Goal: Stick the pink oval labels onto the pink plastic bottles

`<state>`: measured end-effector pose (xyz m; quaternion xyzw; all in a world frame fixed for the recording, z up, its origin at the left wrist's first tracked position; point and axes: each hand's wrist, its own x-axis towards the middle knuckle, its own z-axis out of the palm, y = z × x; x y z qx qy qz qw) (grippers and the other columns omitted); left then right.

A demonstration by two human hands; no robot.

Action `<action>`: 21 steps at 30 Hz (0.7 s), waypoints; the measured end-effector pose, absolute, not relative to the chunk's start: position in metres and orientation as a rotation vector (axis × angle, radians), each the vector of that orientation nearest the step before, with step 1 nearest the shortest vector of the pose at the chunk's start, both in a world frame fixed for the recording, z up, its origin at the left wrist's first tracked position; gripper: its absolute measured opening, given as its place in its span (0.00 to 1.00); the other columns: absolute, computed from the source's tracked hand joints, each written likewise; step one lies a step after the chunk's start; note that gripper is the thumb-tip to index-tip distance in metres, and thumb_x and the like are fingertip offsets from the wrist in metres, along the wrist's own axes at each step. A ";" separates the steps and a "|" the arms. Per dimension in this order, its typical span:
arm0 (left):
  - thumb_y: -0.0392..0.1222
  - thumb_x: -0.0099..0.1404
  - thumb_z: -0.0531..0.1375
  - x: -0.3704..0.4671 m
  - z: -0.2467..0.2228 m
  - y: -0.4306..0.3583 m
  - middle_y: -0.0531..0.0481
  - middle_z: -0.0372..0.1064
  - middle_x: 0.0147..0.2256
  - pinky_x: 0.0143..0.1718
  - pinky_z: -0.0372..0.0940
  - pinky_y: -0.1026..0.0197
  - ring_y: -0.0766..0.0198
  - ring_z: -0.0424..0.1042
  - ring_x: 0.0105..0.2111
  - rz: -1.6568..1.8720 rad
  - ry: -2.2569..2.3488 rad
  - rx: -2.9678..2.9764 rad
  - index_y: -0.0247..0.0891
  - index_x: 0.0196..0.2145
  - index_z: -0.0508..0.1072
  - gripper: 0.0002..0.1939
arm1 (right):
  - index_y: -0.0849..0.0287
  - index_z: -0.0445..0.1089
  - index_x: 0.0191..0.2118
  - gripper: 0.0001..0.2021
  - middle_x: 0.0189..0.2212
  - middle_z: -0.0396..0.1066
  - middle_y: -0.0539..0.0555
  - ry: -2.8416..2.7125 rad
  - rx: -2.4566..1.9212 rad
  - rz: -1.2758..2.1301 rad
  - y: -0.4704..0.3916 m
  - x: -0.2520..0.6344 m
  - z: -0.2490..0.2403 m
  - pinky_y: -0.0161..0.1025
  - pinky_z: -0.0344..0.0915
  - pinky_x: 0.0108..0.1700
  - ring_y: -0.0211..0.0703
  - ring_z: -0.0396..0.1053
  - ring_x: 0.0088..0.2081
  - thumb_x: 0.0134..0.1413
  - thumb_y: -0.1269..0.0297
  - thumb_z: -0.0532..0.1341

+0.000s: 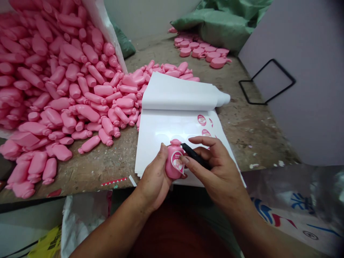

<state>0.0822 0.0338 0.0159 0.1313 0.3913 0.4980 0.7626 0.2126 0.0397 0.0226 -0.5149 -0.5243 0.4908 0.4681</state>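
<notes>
My left hand [155, 179] is closed around a small pink plastic bottle [172, 171], held upright with its neck at the top. A round pink-and-white sticker [177, 160] covers part of the bottle's front, its lower right edge standing away from the surface. In my right hand [217, 168] lies a slim black-handled tool [197, 156], its tip close to the bottle's neck; I cannot make out its blade or point. My right thumb touches the sticker. Under both hands is a stack of white sticker sheets [150, 143], with round stickers [201, 120] along its right side.
A large heap of pink bottles [88, 82] spills from a white sack [111, 36] on the left. Flat pink pieces [197, 52] lie at the back beside a green sack [225, 28]. A black wire stand [266, 81] leans by the right panel. The worn table's [107, 163] front edge is near me.
</notes>
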 end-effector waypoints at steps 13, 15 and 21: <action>0.44 0.70 0.59 0.076 0.018 0.032 0.45 0.71 0.46 0.41 0.64 0.63 0.64 0.69 0.43 1.022 0.838 0.427 0.37 0.50 0.74 0.14 | 0.50 0.64 0.47 0.16 0.24 0.70 0.43 -1.265 -1.296 1.218 0.041 0.212 0.021 0.37 0.64 0.28 0.39 0.68 0.27 0.53 0.60 0.66; 0.42 0.70 0.59 0.073 0.019 0.032 0.44 0.72 0.48 0.43 0.64 0.62 0.63 0.69 0.44 0.990 0.826 0.444 0.37 0.53 0.72 0.16 | 0.50 0.64 0.47 0.17 0.23 0.70 0.43 -1.260 -1.298 1.219 0.042 0.212 0.021 0.37 0.63 0.28 0.39 0.68 0.27 0.52 0.60 0.66; 0.40 0.68 0.61 0.067 0.019 0.032 0.44 0.74 0.46 0.48 0.64 0.61 0.62 0.71 0.45 0.958 0.767 0.503 0.36 0.54 0.72 0.18 | 0.51 0.64 0.48 0.17 0.24 0.70 0.44 -1.279 -1.315 1.212 0.043 0.215 0.019 0.38 0.64 0.30 0.39 0.67 0.26 0.53 0.59 0.66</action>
